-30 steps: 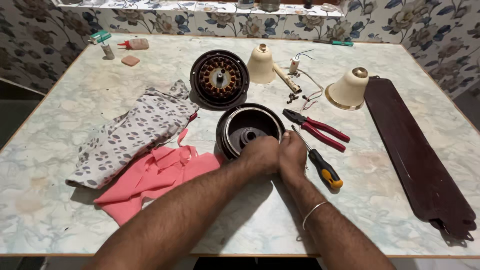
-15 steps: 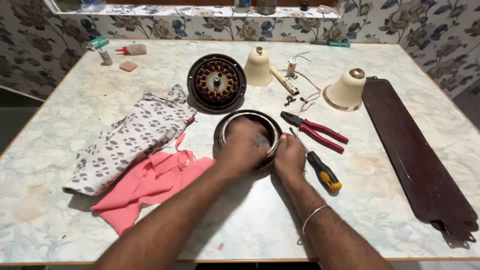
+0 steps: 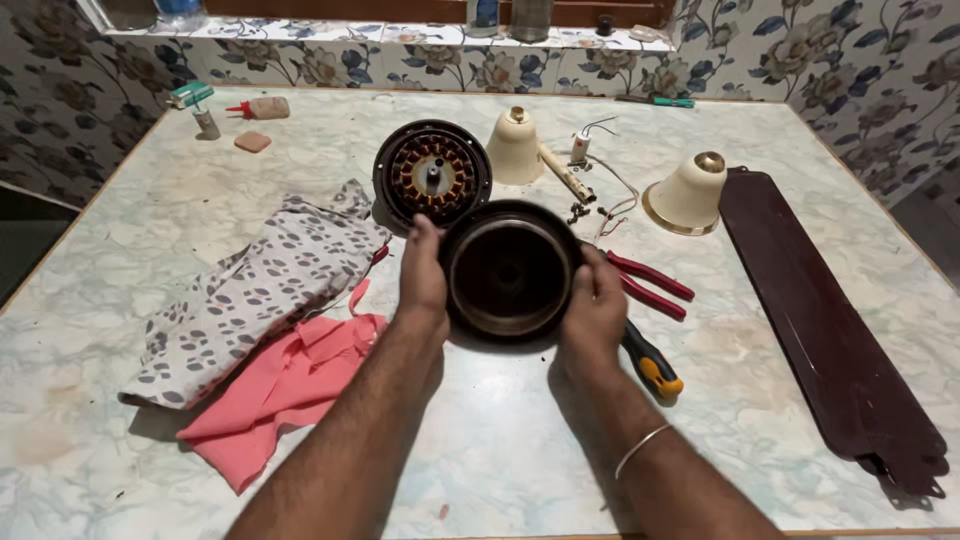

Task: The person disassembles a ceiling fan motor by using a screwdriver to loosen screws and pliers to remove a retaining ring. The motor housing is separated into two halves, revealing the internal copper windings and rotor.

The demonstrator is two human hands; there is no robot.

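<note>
Near the middle of the table (image 3: 480, 450), the left hand (image 3: 422, 275) and right hand (image 3: 592, 305) grip opposite sides of a dark round motor housing (image 3: 508, 268), fingers curled on its rim. Toward the far left corner lie a green-white packet (image 3: 188, 94) and a small red-tipped tube (image 3: 260, 107).

Right hand (image 3: 592, 305) covers screwdriver (image 3: 652, 362) shaft and pliers (image 3: 650, 283) jaws; motor cover (image 3: 510, 268) inside too dark; ledge bottles (image 3: 505, 15) cut off at top edge.

Marbled table (image 3: 480, 450) bears cloths (image 3: 270, 330), pliers (image 3: 650, 285), fan blade (image 3: 830, 320).
</note>
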